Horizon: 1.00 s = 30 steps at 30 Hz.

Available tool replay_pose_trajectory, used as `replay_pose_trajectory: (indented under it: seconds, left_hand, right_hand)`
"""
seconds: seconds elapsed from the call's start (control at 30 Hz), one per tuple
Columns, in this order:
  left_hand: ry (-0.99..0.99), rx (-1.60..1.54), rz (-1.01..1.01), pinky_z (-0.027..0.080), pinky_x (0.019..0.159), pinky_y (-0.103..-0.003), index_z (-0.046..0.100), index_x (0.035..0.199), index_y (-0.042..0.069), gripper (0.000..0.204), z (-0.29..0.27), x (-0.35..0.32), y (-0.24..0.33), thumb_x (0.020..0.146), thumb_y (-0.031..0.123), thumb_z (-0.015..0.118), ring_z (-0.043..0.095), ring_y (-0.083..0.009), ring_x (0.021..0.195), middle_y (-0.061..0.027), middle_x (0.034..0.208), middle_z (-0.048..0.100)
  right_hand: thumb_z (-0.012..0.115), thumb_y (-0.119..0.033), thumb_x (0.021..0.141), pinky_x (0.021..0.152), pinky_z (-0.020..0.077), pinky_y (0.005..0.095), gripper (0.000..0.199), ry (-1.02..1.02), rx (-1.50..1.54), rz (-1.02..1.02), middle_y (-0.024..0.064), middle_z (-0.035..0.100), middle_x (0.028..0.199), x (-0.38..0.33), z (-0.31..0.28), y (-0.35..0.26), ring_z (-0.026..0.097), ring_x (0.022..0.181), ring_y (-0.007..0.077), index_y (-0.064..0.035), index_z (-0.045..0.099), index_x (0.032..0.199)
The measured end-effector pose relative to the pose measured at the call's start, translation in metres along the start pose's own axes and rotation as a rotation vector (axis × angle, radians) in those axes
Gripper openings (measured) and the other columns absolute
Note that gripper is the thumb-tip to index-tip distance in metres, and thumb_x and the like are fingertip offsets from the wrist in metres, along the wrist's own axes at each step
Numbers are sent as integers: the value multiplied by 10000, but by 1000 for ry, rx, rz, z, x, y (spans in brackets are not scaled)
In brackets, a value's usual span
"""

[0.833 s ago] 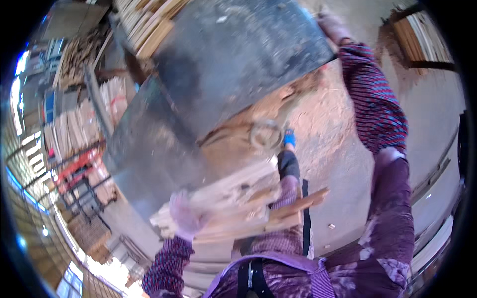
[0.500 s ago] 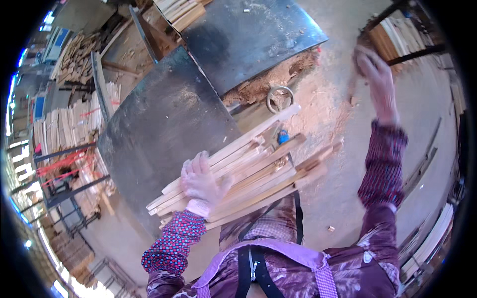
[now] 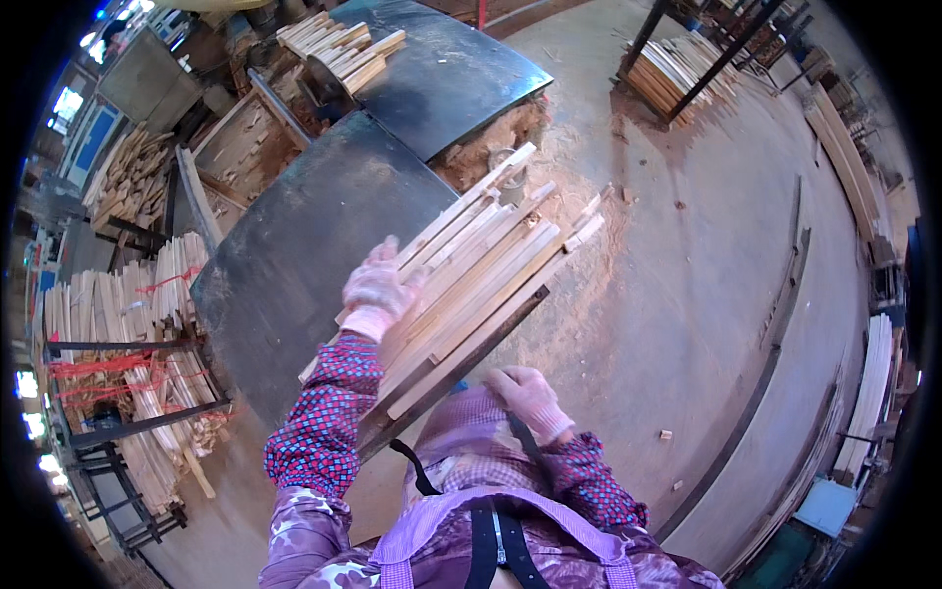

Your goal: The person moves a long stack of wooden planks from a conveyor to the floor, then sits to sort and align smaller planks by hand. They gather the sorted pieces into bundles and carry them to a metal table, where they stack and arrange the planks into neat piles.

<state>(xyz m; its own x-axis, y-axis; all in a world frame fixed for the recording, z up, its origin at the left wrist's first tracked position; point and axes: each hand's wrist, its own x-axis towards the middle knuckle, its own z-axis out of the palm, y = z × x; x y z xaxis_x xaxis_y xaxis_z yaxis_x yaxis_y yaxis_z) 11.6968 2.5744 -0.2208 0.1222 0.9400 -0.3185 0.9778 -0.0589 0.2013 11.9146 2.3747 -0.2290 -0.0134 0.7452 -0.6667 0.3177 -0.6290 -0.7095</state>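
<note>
A row of pale wooden strips [image 3: 476, 265] lies slantwise across the near part of the dark metal table [image 3: 314, 206]. My left hand [image 3: 380, 292], in a pale work glove, rests flat on the strips near their left end, its fingers spread. Below the strips, close to my body, is my gloved right hand [image 3: 533, 401] by the purple checked apron [image 3: 461, 432]. Its fingers are curled and their tips hidden, so anything inside them cannot be made out. Both forearms wear patterned sleeves.
More strips [image 3: 343, 49] lie at the table's far end. On the left, a metal rack [image 3: 137, 344] holds bundled strips with red ties. Another stack of strips [image 3: 667, 79] stands in a frame at the far right. Sawdust [image 3: 579, 211] covers the floor beside the table.
My right hand has come from the far right, near the framed stack, back to my body. My left hand stays on the strips. The view has shifted.
</note>
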Motion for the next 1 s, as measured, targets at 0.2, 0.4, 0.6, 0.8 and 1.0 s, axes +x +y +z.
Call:
replay_pose_trajectory:
  seconds: [0.2,0.4,0.6,0.8,1.0]
  left_hand:
    - [-20,-135,-117,418,1090,-424,475,1451,96,719,17,-8,-28,931,591,511,516,-307,1321,-155,1451,520]
    - [43,-89,-151,452,1048,-437,574,1348,119,607,24,-7,-19,941,564,517,561,-311,1261,-142,1351,601]
    - [104,-10,-150,472,1021,-434,578,1336,123,586,23,-12,-12,952,560,503,582,-294,1233,-117,1332,616]
    - [101,1,-150,480,1007,-440,572,1338,122,597,24,-11,-13,957,573,488,597,-295,1207,-115,1324,619]
    - [105,31,-129,495,979,-448,577,1313,121,586,23,-13,-12,958,578,481,617,-301,1169,-126,1289,632]
  right_hand:
    - [493,-520,938,741,530,378,529,81,21,-33,114,715,752,39,27,-15,701,768,268,-60,745,875]
    - [495,-477,948,703,535,375,492,77,-3,-14,102,703,688,44,31,-33,696,685,265,-61,747,874]
    - [559,-422,936,591,508,326,437,147,119,-7,74,670,638,52,44,-22,643,583,181,-37,731,820]
    - [598,-389,929,544,494,291,404,197,154,-21,59,665,629,54,48,-20,627,554,146,-27,726,804]
    - [539,-488,928,717,538,368,459,187,-46,47,76,707,694,47,43,-28,707,718,225,-90,755,850]
